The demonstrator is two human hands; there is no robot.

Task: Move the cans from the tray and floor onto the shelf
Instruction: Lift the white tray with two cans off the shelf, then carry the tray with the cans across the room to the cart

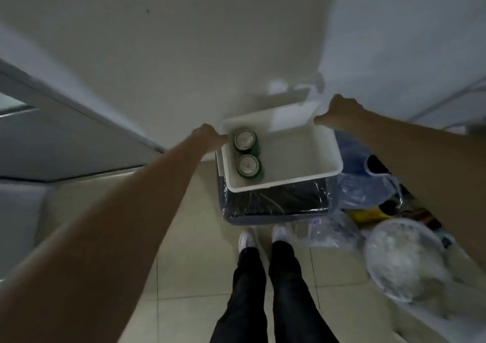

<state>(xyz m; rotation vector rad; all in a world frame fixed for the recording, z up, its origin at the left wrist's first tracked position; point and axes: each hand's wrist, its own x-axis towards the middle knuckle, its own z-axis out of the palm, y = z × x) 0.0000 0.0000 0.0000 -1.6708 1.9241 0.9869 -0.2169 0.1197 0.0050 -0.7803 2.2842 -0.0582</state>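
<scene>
Two green cans (246,156) stand upright, touching, against the left wall of a white plastic tray (302,179). The left hand (207,135) is closed over the tray's left rim; the right hand (339,113) is curled around its far right corner. The tray is over a dark film-wrapped box (276,203) on the tiled floor (184,250); whether it rests there cannot be told. Plastic bags (363,185) lie just beside. No shelf is identifiable. Judgement: tray carrying in hand; next, keep it level so the cans stay standing.
</scene>
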